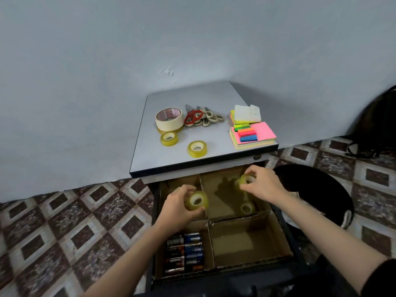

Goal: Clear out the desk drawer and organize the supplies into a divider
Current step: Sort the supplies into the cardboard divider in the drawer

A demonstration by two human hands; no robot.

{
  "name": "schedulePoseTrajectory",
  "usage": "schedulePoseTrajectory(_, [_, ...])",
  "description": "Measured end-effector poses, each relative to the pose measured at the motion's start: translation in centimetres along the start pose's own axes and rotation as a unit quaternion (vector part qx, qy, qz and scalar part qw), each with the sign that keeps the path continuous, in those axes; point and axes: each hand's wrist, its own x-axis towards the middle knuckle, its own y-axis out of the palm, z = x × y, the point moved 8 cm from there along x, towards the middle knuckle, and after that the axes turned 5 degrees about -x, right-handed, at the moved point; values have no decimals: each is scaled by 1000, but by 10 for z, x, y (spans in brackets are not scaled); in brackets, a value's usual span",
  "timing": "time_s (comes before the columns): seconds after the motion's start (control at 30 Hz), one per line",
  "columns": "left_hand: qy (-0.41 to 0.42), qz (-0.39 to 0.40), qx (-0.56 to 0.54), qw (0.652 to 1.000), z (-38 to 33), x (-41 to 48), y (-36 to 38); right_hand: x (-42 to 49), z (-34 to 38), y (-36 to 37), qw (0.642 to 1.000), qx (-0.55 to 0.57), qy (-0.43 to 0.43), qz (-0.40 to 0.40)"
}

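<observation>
Nearest to me, the batteries [185, 254] lay in rows in the near-left compartment of the cardboard divider [235, 218], which sat inside the open drawer [214, 281]. My left hand [180, 207] hung above the divider's lengthwise wall, its fingers curled round the first roll [197, 200] of clear tape. Further in, my right hand [263, 185] pinched the second roll [247, 180] over the far-right compartment, where the third roll [246, 208] lay flat on the cardboard floor. Beyond the drawer, on the desk top [162, 159], the fourth roll [197, 148] sat towards the front and the fifth roll [168, 138] behind it to the left. The masking tape [169, 118] stood further back, a heap of scissors [192, 116] just beside it. Stacks of sticky notes [252, 133] lay at the right edge.
</observation>
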Motion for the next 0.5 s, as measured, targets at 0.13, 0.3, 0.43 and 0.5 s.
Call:
schedulePoseTrajectory(0.13, [17,37,23,999,-18,23,37,10,-22,1,997,42,55,-13])
schedulePoseTrajectory(0.3, [14,137,141,980,-17,57,84,16,-43,9,995,68,70,28])
schedulePoseTrajectory(0.43, [-25,184,215,959,-1,83,105,25,-45,9,994,86,55,44])
schedulePoseTrajectory(0.5, [-31,191,226,955,2,94,112,29,-48,8,994,88,54,44])
